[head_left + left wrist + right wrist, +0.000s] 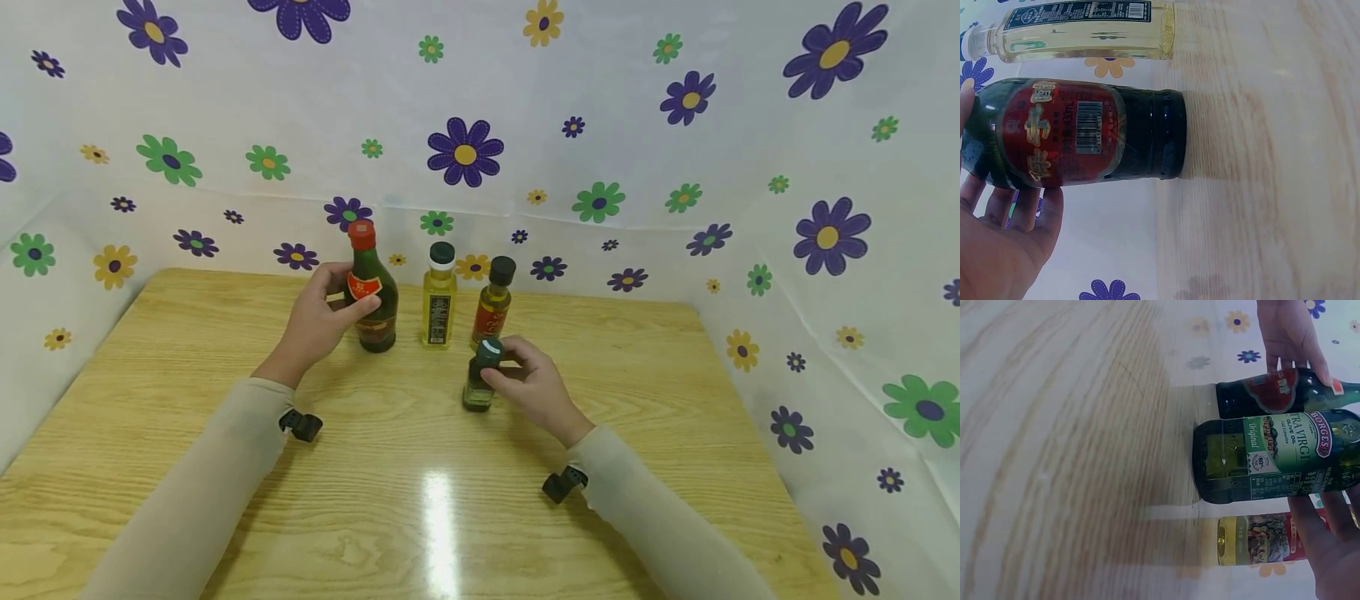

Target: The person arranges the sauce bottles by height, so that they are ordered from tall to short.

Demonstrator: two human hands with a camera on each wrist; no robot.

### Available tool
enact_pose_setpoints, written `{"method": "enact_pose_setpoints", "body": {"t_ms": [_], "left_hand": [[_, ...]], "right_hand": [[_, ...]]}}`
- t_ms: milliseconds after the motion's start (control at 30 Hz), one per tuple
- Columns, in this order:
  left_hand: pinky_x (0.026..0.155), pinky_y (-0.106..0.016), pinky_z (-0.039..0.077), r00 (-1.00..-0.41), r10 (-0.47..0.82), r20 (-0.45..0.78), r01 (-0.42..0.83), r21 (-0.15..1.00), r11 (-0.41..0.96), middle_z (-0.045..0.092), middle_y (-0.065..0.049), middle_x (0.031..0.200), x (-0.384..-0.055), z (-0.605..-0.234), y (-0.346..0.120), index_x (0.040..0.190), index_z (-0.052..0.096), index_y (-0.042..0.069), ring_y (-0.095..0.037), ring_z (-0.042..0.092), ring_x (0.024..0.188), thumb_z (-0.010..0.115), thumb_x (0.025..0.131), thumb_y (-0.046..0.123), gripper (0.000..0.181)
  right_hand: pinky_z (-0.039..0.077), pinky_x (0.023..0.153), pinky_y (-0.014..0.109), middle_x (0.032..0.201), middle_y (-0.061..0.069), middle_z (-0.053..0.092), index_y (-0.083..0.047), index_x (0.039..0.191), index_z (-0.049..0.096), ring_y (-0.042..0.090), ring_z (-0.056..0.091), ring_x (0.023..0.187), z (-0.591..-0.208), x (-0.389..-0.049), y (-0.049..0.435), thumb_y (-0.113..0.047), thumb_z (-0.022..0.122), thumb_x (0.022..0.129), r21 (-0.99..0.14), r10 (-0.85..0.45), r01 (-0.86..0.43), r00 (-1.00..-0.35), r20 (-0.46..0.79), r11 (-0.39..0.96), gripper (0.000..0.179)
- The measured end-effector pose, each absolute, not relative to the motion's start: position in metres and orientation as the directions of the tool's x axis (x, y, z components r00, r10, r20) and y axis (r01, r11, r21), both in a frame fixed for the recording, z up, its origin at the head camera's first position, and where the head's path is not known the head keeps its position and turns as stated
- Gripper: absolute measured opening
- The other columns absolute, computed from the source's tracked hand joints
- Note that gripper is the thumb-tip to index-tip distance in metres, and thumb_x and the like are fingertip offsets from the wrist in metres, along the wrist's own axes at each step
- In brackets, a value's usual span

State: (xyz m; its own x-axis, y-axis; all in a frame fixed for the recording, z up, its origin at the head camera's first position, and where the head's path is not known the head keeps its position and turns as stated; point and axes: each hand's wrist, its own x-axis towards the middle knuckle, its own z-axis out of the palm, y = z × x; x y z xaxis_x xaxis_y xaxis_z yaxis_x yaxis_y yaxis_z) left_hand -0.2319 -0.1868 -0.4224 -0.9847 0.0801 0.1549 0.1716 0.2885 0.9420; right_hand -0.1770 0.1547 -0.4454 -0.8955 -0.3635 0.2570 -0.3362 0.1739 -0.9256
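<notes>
My left hand (318, 321) grips a dark green bottle (365, 271) with a red cap, thumb across its front and fingers behind. In the left wrist view, this bottle (1082, 134) shows a red label with gold characters. My right hand (536, 387) holds a small dark green olive oil bottle (477, 387) near its cap. Its green "extra virgin olive oil" label (1285, 447) faces the right wrist camera. Both held bottles look upright, their bases at or very near the tabletop.
Between the held bottles, further back, stands a clear bottle of yellow oil (438, 304) with a dark cap. A red-labelled oil bottle (491, 312) with a black cap is just behind the olive oil. The wooden table (360, 483) meets a flower-patterned sheet (300, 100) behind.
</notes>
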Motion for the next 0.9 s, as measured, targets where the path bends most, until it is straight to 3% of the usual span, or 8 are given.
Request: {"method": "enact_pose_setpoints", "body": {"t_ms": [400,900], "left_hand": [[0.113,-0.052,0.045,-0.983,0.08,0.163,0.18,0.934,0.308,0.054,-0.013,0.14,-0.232,-0.423,-0.187,0.149,0.043,0.01,-0.027,0.053,0.129,0.077,0.095,0.037,0.069],[0.115,-0.052,0.044,-0.984,0.077,0.163,0.179,0.935,0.305,0.055,-0.013,0.14,-0.232,-0.423,-0.187,0.148,0.044,0.009,-0.028,0.052,0.13,0.075,0.096,0.038,0.067]], "right_hand": [[0.06,0.09,0.03,0.115,0.012,0.066,0.001,0.117,0.065,0.013,0.065,0.107,-0.449,-0.175,0.158,0.004,0.071,0.093,-0.891,-0.288,-0.423,-0.884,0.367,0.164,0.025],[0.06,0.09,0.026,0.109,-0.005,0.063,0.007,0.116,0.062,0.01,0.065,0.105,-0.446,-0.181,0.175,0.007,0.069,0.095,-0.897,-0.202,-0.42,-0.899,0.389,0.138,0.022]]}}
